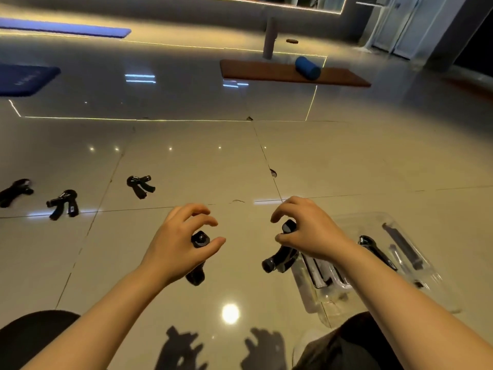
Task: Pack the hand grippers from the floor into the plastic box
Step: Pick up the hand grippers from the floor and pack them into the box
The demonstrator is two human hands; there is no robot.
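Holding one hand gripper (198,252) in the left hand (178,244) and another (281,252) in the right hand (306,231), fingers curled round each, the person seems ready to pack both. The plastic box (437,276) lies just right of the right hand, and three more hand grippers (140,186) wait well left of the left hand.

head-worn view, angled down, floor (186,161) near

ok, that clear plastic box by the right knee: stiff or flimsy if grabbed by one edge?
The plastic box looks thin-walled and moulded, so it would likely flex. It seems light and may slide on the glossy floor tiles. Grippers inside could shift.
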